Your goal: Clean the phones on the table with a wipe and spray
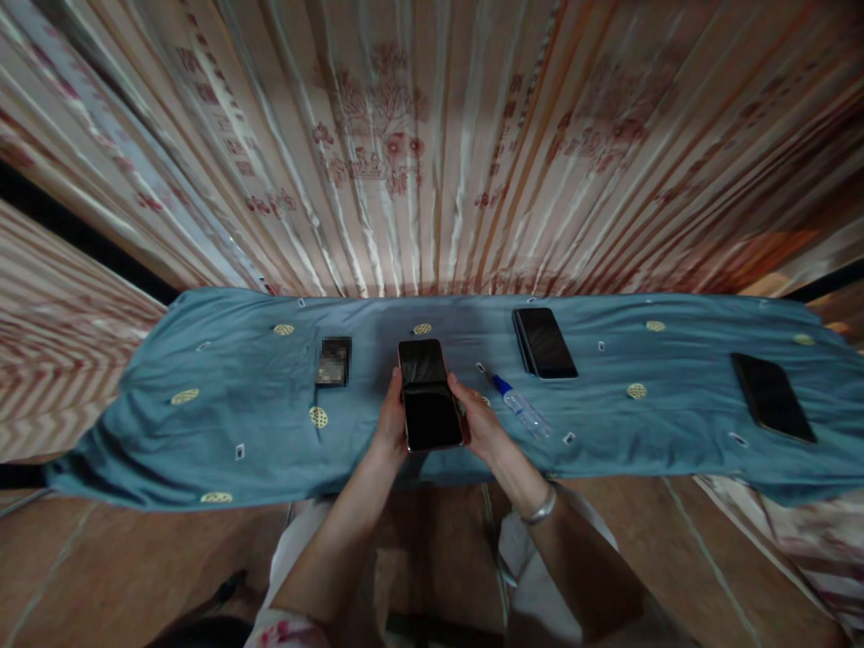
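Note:
A foldable phone (433,419), unfolded with a crease across its dark screen, is held between my two hands above the cloth. My left hand (391,416) grips its left edge, thumb along the side. On the opposite edge, my right hand (478,416) is closed with its thumb near the crease. The fingers beneath the phone are hidden. Just right of my right hand lies a clear bottle with a blue tip (521,405). Beyond it, a dark phone (548,342) rests on another flat dark item. A small pixelated dark item (334,362) lies left of my left hand.
The blue patterned cloth (256,432) covers a long narrow table. Another dark phone (773,397) lies near its right end. A pleated curtain (378,180) hangs right behind the table, and dark bars (87,234) run at the sides. Tiled floor (54,558) shows below.

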`<state>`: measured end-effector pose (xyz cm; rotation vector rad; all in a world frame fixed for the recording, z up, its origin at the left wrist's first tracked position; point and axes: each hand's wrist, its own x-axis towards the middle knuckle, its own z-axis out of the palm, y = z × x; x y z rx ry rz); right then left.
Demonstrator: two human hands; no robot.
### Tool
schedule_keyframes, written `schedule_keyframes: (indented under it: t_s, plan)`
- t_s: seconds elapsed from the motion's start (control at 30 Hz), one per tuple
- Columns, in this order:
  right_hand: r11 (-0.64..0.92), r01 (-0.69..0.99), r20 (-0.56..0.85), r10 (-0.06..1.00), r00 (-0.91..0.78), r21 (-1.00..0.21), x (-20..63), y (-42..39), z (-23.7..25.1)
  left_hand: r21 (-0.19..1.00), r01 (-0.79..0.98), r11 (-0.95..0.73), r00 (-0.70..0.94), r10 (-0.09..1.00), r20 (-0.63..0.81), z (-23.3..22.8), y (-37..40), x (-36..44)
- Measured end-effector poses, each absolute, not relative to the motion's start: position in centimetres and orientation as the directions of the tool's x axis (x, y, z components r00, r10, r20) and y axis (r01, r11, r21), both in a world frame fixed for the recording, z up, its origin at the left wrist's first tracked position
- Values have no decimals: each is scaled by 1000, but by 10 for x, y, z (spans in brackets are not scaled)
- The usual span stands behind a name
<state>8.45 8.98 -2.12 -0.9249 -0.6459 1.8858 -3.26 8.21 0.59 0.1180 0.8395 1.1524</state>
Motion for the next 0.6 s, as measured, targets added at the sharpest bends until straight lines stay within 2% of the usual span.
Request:
schedule_keyframes:
  t_s: [0.13,0.5,0.57,0.6]
  plan:
    - [-561,-505,-334,816,-473,-656,80,85,-15,490,-784,382,119,866,-486,8,86,-38]
    - [-713,-321,-316,605,-731,-623,103,71,-21,446,-832,329,75,864,-497,12,91,-53]
    - [-708,-313,-332,614,-716,-633,110,74,-21,441,-841,314,53,859,-509,11,92,-53]
    - [-683,-332,-337,651,-680,-651,113,76,-21,441,-844,304,37,854,-518,10,92,-53]
